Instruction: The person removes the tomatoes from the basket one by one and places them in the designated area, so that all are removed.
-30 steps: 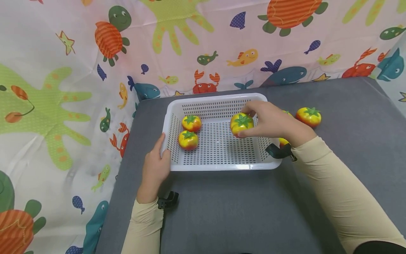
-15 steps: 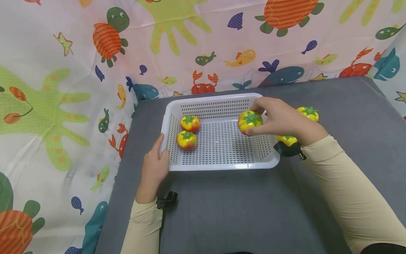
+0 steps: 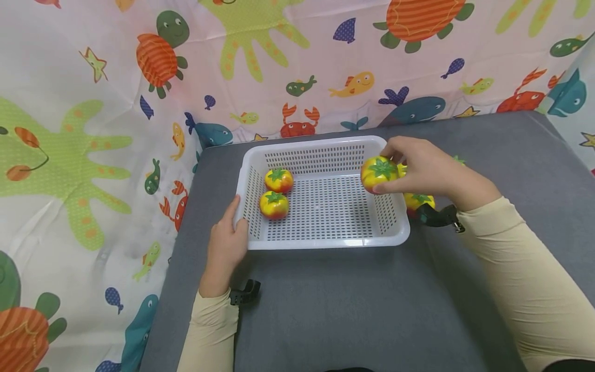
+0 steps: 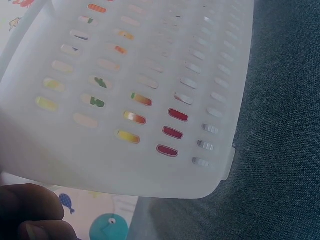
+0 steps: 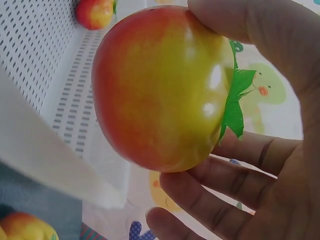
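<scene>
In the head view a white plastic basket (image 3: 325, 242) with slotted walls sits on the grey table. My left hand (image 3: 226, 248) grips its left rim; the left wrist view shows only its fingertips (image 4: 32, 212) by the basket's wall. Two yellow-and-red tomatoes, a rear tomato (image 3: 279, 181) and a front tomato (image 3: 274, 205), lie inside at the left. Above the basket's right rim, my right hand (image 3: 427, 170) holds another tomato (image 3: 378, 174) between thumb and fingers. The right wrist view shows this held tomato (image 5: 160, 90) close up, its green leaves turned toward the palm.
Outside the basket on the right, more tomatoes lie on the table, partly hidden by the right hand; one tomato (image 3: 418, 200) shows below the wrist. A curtain (image 3: 260, 108) printed with sea animals hangs behind the table (image 3: 334, 310) and along its left side.
My right hand has moved to the right with the tomato, from over the basket's inside to its right rim. The left hand and the two tomatoes inside have stayed put.
</scene>
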{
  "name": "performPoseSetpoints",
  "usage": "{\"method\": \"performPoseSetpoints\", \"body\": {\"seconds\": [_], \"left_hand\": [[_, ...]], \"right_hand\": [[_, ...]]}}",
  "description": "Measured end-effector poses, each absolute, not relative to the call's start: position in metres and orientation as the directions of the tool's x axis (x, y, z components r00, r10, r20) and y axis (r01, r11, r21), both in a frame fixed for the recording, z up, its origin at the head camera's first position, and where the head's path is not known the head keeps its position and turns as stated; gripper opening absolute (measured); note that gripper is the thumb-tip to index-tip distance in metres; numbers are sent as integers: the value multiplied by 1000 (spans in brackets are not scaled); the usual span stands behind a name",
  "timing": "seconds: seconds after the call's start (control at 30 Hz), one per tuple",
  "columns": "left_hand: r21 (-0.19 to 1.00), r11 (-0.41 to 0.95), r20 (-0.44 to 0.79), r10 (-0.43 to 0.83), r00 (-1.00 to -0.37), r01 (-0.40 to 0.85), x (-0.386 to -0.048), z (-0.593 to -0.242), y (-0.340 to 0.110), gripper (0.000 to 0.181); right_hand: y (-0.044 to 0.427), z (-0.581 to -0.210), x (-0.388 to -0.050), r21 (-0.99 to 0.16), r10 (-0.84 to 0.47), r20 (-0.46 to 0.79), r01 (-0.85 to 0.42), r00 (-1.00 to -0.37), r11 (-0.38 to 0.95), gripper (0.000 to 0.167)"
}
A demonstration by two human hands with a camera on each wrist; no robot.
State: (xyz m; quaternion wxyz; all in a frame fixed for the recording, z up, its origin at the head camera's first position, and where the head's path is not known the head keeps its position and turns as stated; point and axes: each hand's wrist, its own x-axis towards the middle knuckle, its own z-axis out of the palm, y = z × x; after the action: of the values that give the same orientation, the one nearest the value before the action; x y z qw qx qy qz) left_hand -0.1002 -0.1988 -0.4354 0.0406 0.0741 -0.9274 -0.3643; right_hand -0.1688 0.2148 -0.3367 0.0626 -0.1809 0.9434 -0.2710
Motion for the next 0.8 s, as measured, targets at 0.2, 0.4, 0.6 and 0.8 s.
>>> {"method": "performPoseSetpoints", "body": {"seconds": [0.2, 0.4, 0.6, 0.8], "left_hand": [[688, 718, 21, -167, -986, -107, -99, -435, -199, 64], [692, 714, 22, -165, -986, -104, -100, -434, -198, 64], [688, 718, 24, -165, -986, -104, -100, -434, -197, 64], [695, 712, 26, -167, -986, -102, -99, -434, -197, 64]], "right_hand": [[224, -337, -168, -537, -353, -22, -286, -935, 794, 71], [235, -339, -166, -552, -334, -30, -263, -942, 791, 72], [243, -340, -164, -540, -314, -22, -253, -949, 803, 73], [250, -340, -163, -543, -292, -29, -230, -956, 807, 73]]}}
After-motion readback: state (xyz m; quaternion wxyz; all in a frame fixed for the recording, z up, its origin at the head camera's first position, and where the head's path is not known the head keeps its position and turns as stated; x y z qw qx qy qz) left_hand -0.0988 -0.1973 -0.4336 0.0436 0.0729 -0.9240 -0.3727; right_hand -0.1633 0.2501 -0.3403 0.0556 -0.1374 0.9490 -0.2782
